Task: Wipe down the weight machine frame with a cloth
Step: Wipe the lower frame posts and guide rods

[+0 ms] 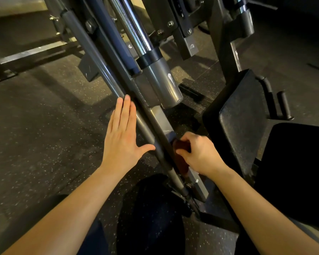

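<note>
Head camera view, looking down past two bare forearms at the lower part of a grey weight machine frame (pixel 107 70). Its bars run on a long diagonal — from the upper left, far from the person, down to the lower middle, close to the knees.

A dark reddish-brown cloth (pixel 181 157) lies against the flat grey rail (pixel 161 118) on the right side of that diagonal, low on the frame. The right hand (pixel 199 153) grips it, fingers curled over the bunched top and thumb tucked beneath, with the cloth pressed to the rail's side face. Most of the cloth is hidden under the hand, and a strip shows below the knuckles.

The left hand (pixel 122 133) holds nothing. Its fingers are straight and together, pointing up along the round tube (pixel 92 50) on the left of the frame, thumb spread toward the rail. The fingertips appear to rest on the tube, though contact is hard to confirm.

The right hand is the working one. The unwiped length of rail seems to lie up and to the left of its fingers, so the next stroke would likely follow that axis — away from the body.

A black padded seat (pixel 243 126) sits just to the right, over speckled rubber flooring (pixel 35 126).
</note>
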`<action>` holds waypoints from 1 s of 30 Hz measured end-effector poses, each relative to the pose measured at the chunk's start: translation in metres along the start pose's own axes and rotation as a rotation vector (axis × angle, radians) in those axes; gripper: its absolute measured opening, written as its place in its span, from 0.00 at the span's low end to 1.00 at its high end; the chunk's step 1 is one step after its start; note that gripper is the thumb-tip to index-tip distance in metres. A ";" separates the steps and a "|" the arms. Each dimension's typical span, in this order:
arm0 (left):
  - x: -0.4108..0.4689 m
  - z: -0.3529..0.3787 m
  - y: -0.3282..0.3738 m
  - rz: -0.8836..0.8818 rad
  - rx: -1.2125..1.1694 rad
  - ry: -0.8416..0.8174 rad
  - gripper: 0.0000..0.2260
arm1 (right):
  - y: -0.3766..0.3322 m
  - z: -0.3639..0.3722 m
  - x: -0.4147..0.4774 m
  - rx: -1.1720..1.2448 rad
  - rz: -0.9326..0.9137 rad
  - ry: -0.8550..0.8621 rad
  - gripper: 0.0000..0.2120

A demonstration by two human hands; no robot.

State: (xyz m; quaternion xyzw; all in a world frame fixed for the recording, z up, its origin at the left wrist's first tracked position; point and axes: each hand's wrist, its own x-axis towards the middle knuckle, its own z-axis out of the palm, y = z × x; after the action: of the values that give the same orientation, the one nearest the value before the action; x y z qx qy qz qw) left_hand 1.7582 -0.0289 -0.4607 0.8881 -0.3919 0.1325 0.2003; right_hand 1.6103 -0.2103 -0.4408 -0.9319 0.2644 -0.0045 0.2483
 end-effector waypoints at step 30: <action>0.001 -0.002 0.003 -0.038 -0.012 -0.014 0.61 | -0.033 0.016 0.013 0.475 0.170 0.326 0.09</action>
State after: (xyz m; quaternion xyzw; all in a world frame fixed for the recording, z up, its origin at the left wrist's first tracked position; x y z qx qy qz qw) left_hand 1.7558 -0.0306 -0.4579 0.8951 -0.3771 0.1200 0.2053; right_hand 1.6396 -0.1852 -0.4407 -0.8094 0.3693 -0.1948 0.4130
